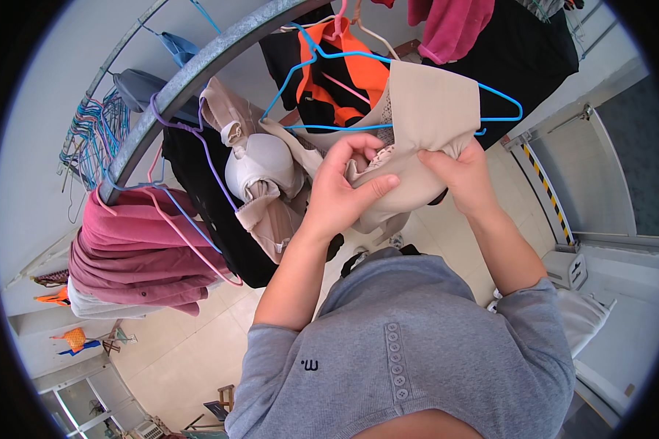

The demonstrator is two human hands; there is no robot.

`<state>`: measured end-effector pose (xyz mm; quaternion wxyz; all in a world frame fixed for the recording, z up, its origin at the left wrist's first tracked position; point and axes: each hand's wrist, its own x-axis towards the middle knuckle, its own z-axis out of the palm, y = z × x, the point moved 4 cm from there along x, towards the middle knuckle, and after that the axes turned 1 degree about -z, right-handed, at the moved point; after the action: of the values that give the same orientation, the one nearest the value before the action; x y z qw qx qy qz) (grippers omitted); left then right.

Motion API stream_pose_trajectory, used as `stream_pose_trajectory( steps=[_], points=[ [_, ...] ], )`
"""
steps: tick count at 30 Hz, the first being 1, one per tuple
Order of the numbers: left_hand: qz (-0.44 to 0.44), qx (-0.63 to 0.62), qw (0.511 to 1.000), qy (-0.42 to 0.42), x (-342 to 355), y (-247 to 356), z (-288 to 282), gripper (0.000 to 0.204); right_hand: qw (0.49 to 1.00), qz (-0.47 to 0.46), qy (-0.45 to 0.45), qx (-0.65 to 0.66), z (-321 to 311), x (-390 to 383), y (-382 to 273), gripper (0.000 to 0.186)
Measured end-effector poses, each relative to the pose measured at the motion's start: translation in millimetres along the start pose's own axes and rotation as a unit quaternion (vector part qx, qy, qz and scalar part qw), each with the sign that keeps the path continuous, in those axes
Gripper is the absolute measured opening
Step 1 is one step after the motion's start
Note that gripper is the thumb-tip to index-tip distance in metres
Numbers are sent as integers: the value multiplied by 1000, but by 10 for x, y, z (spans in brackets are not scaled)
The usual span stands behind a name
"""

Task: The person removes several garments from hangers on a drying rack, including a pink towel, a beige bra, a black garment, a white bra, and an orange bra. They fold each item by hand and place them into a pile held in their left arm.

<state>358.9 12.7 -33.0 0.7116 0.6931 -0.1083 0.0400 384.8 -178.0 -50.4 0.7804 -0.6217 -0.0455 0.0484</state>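
Note:
A beige bra-like garment [428,110] with a wide strap and some lace hangs on a blue hanger [501,117] in front of me. My left hand [351,183] grips the garment's cup near the lace, fingers curled over the edge and thumb across the front. My right hand [454,172] pinches the fabric at the base of the strap, thumb on top. Just left of them, a beige bra with white cups [263,164] hangs beside a purple hanger [212,161].
A curved metal rail [128,150] carries dark pink clothing [143,241], black garments [205,197], an orange-trimmed garment [348,55] and other hangers. Many empty hangers [95,132] bunch at the left. A framed door [608,179] with striped edging stands at right; a white appliance [564,271] is below it.

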Motion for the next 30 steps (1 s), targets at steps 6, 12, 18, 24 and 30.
stream_pose_trajectory(
  steps=[6, 12, 18, 24, 30],
  points=[
    [-112, 66, 991, -9, 14, -327, -211, 20, 990, 108, -57, 70, 16, -13, -63, 52],
    [-164, -202, 963, -74, -27, -369, -258, 18, 985, 128, -110, 21, -93, 22, -34, 45],
    [-256, -301, 918, -31, -14, -523, -159, 20, 967, 160, -191, -42, -102, 20, 29, 48],
    [-253, -322, 911, -46, -41, -558, -40, 17, 953, 143, -254, -83, -43, -66, 108, 57],
    [-221, -166, 958, -74, -39, -476, -112, 24, 978, 91, -185, -23, 38, -22, 152, 48]
  ],
)
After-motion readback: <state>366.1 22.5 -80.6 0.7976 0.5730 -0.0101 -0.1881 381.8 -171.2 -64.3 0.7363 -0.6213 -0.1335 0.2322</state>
